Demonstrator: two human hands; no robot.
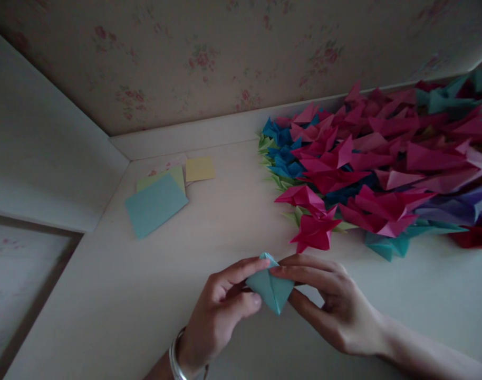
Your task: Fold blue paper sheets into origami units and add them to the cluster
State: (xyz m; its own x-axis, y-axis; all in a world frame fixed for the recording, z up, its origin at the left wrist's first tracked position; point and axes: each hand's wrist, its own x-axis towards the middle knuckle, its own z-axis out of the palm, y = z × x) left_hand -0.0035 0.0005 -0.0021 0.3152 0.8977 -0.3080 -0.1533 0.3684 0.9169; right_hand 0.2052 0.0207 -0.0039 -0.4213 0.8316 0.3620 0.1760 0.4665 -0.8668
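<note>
Between my two hands is a folded piece of light teal origami paper (276, 291), roughly diamond-shaped, with a crease down its middle and one point toward me. My left hand (221, 311) grips its left side, the index finger on the upper part and the thumb at the left edge. From the right, my right hand (336, 301) pinches it, index finger on top and other fingers partly behind the paper. The underside of the fold is hidden. A bracelet (174, 359) circles my left wrist.
A large heap of folded paper cranes (383, 158) in pink, blue, green, purple and teal fills the right back of the white table (86, 306). Teal sheets (157, 206) and a yellow paper square (200, 169) lie at the back left. A flowered wall (209, 68) stands behind.
</note>
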